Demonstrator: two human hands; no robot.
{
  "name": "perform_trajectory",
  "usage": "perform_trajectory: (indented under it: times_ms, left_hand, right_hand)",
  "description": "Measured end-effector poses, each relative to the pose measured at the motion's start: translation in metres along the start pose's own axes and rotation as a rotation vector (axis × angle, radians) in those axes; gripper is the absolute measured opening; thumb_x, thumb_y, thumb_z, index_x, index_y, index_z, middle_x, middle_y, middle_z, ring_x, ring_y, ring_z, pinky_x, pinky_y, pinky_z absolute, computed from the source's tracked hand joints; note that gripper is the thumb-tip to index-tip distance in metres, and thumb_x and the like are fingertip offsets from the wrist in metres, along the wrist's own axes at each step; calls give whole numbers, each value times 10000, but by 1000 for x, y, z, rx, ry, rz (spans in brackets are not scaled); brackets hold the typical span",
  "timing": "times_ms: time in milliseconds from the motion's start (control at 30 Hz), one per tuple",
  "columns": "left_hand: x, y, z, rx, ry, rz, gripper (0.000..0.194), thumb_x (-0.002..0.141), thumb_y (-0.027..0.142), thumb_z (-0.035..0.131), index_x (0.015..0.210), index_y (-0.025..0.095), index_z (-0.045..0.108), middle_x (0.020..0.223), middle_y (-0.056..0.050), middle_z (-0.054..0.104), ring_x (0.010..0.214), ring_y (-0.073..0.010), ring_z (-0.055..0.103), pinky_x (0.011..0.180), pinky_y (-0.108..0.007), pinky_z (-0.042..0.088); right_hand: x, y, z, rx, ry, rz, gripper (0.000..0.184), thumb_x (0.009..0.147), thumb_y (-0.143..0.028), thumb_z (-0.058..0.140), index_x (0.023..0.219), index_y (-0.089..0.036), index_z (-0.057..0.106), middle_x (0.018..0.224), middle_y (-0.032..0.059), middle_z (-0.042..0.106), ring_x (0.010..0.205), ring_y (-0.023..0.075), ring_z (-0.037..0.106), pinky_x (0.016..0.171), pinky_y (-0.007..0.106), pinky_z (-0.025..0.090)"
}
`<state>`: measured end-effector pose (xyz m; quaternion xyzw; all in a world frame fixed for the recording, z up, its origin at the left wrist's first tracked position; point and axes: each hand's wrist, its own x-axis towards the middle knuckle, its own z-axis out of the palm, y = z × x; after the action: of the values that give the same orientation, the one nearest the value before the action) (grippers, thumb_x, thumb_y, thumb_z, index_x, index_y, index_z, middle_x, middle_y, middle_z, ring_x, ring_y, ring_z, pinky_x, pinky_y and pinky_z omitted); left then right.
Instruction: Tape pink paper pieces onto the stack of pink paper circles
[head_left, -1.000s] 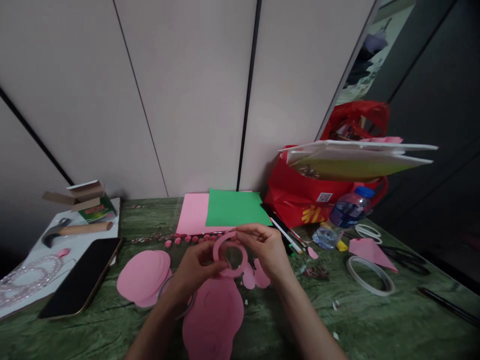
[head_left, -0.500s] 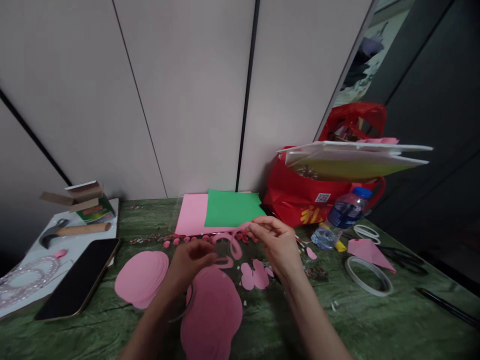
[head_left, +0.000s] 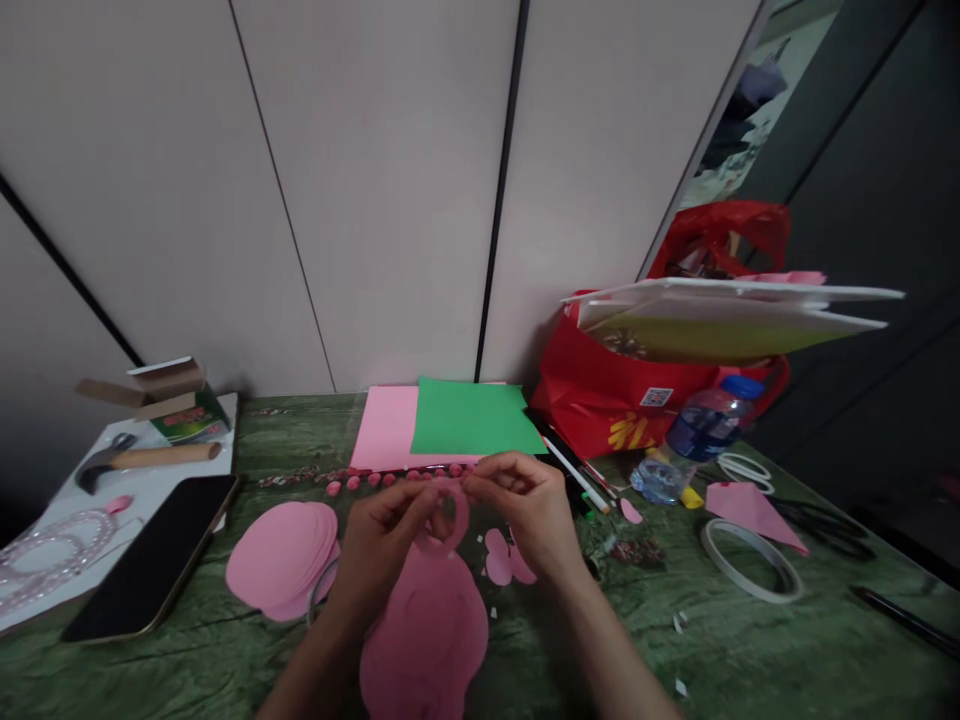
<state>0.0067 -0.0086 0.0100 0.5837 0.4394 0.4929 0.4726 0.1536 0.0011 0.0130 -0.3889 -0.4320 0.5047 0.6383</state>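
Between my two hands is a pink paper strip curled into a ring. My left hand pinches the ring's left side, and my right hand pinches it at the upper right, fingertips close together. Directly below lies a stack of pink petal-shaped paper. A stack of pink paper rounds sits to the left of my left forearm. Small pink cut pieces lie beside my right wrist, partly covered by it. Behind my hands runs a row of small pink balls.
Green paper lies over pink sheets at the back. To the right stand a red bag, a water bottle, a tape roll and black scissors. On the left are a phone, a hammer and a small box.
The strip was a loose, looping curl stretched between my hands; now it forms a closer ring. My hands have come together, the right moving left. The view has shifted slightly.
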Motion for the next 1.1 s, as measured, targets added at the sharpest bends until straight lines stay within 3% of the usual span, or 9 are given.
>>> perform_trajectory:
  times_ms: [233,433,900,1100]
  left_hand:
    - [2,-2,-1,60,6,-6,246,800,290,544,612,162,636,544,11,640,577,-122,559,627,-219,405]
    - [2,-1,-1,50,30,-38,289,810,302,533,577,156,621,521,11,627,546,-118,548,614,-218,395]
    - [1,1,0,73,-73,-17,315,818,321,513,573,159,628,497,6,624,522,-127,546,651,-243,410]
    - [2,3,0,36,33,-28,327,787,319,546,513,159,623,479,7,609,491,-118,521,585,-228,404]
  right_hand:
    - [4,5,-3,-15,-10,2,74,599,-172,730,668,-171,704,593,-1,683,541,105,607,561,208,495]
    - [5,7,-3,8,-62,62,148,637,-225,711,771,-162,712,734,39,722,635,132,648,645,245,517]
    - [3,5,-3,-29,-43,48,103,576,-195,748,636,-154,676,523,-14,650,489,99,575,518,208,478]
    - [2,3,-4,-9,-120,42,141,623,-244,719,743,-171,713,788,45,717,653,150,647,663,282,530]
